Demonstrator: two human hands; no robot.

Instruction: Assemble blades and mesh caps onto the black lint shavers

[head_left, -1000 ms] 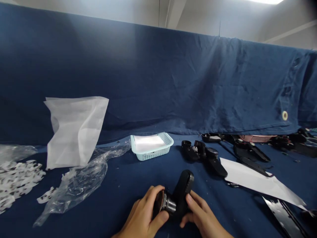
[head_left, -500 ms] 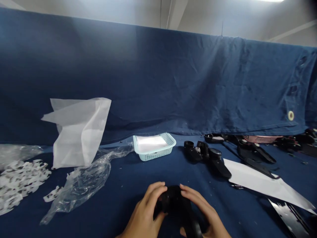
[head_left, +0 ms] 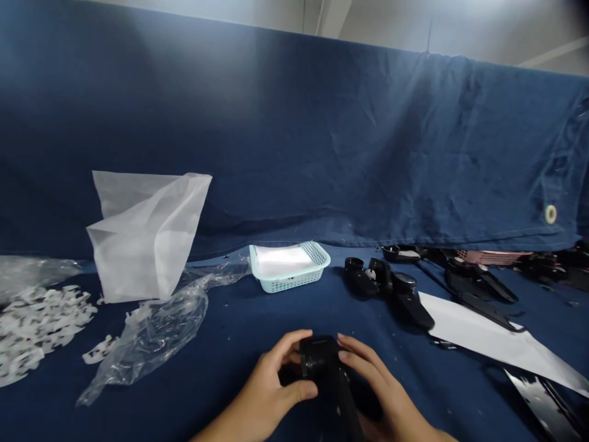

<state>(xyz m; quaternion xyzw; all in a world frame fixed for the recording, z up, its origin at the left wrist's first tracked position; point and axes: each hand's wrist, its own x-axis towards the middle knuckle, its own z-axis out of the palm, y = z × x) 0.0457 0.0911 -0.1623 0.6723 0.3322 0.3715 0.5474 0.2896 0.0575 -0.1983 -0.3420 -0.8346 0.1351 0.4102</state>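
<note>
A black plastic device (head_left: 324, 362) with a round ribbed head and a long handle is between my hands at the bottom centre; its exact kind I cannot make out. My left hand (head_left: 271, 390) curls around the round head, index finger on top and thumb below. From the other side my right hand (head_left: 384, 393) grips the handle, two fingers lying along its upper end. The handle's lower end runs out of view. Ahead to the right lie several similar black parts (head_left: 411, 307) with round heads.
A light blue basket (head_left: 294, 282) holding white paper stands ahead. On the left are white small pieces (head_left: 50, 325), clear plastic film (head_left: 161, 337) and an upright white bag (head_left: 138, 258). White sheets (head_left: 497, 344) and a pink basket (head_left: 497, 258) lie right. A blue cloth (head_left: 299, 141) hangs behind.
The black device has turned so its round head faces left. My left hand has shifted, its thumb now apart below the head. The view has tilted slightly downward.
</note>
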